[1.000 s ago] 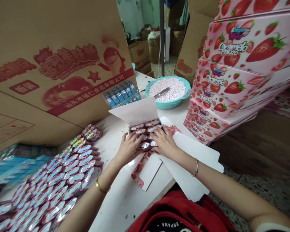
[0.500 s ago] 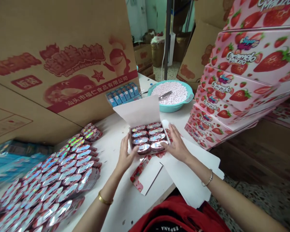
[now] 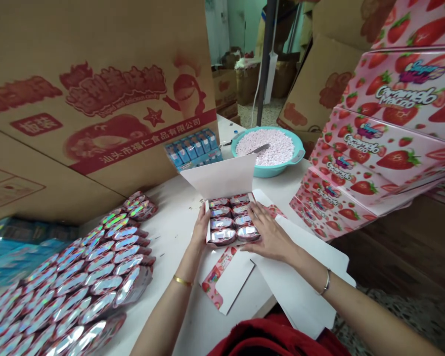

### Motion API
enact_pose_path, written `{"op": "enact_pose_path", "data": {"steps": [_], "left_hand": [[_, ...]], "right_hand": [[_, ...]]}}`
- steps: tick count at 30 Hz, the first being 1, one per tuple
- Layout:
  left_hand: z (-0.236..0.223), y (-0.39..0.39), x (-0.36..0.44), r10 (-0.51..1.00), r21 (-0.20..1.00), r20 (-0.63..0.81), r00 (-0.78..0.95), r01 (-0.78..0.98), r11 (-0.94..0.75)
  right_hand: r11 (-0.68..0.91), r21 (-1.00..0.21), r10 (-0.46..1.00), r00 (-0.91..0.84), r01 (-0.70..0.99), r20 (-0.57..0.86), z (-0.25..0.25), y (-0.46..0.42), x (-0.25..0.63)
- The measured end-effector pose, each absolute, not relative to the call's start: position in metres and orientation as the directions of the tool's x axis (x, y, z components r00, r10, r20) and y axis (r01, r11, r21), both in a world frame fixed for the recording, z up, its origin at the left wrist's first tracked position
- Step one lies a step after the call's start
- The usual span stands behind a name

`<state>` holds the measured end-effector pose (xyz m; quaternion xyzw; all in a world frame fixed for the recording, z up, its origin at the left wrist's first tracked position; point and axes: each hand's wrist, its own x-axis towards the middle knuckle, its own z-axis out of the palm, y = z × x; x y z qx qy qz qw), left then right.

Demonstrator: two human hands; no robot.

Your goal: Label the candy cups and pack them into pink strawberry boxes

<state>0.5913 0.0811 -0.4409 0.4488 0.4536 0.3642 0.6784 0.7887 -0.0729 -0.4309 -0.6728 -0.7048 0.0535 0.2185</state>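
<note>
A small open box with its white lid raised sits on the table, filled by two columns of shiny oval-topped packs. My left hand holds the box's left wall, its fingertips partly hidden behind the edge. On the opposite side, my right hand grips the right wall, fingers stretched over the rim and thumb along the front corner. Just in front lies a flat strawberry-printed carton piece. White flat card sheets lie beneath my right forearm.
Rows of the same packs cover the left side. Behind stand a blue-packed tray and a turquoise basin of pale candies with a metal scoop. Stacked strawberry boxes lean at right; a large brown carton walls the back left.
My hands have closed in on the box's two sides. My right fingers have come down onto the right wall, and my left thumb has left the front packs. The view has shifted slightly.
</note>
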Motion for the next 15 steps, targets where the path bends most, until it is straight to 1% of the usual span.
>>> {"op": "enact_pose_path", "data": {"steps": [2, 5, 7, 8, 10, 12, 14, 15], "left_hand": [[-0.442, 0.084, 0.594, 0.899, 0.942, -0.286, 0.332, -0.075, 0.328], [-0.442, 0.085, 0.594, 0.915, 0.955, -0.222, 0.337, -0.113, 0.274], [-0.441, 0.089, 0.589, 0.897, 0.97, -0.164, 0.41, -0.098, 0.222], [-0.44, 0.093, 0.584, 0.882, 0.982, -0.129, 0.453, -0.063, 0.176], [-0.437, 0.104, 0.574, 0.863, 0.998, -0.04, 0.503, 0.059, 0.011], [-0.431, 0.119, 0.563, 0.827, 0.949, 0.079, 0.557, 0.213, -0.233], [-0.42, 0.134, 0.554, 0.704, 0.804, 0.144, 0.695, 0.332, -0.493], [-0.413, 0.14, 0.551, 0.616, 0.706, 0.138, 0.776, 0.359, -0.611]], "right_hand": [[0.084, -0.383, 0.977, -0.001, 0.92, 0.211, -0.43, -0.073, 0.788], [0.097, -0.4, 0.981, -0.02, 0.912, 0.192, -0.428, -0.072, 0.792], [0.117, -0.412, 0.982, -0.043, 0.903, 0.186, -0.426, -0.071, 0.796], [0.126, -0.42, 0.982, -0.052, 0.899, 0.183, -0.425, -0.07, 0.798], [0.14, -0.433, 0.981, -0.064, 0.891, 0.184, -0.423, -0.069, 0.8], [0.151, -0.447, 0.977, -0.065, 0.882, 0.201, -0.423, -0.069, 0.8], [0.124, -0.434, 0.973, -0.024, 0.892, 0.23, -0.423, -0.067, 0.8], [0.1, -0.432, 0.97, 0.009, 0.896, 0.242, -0.423, -0.065, 0.8]]}}
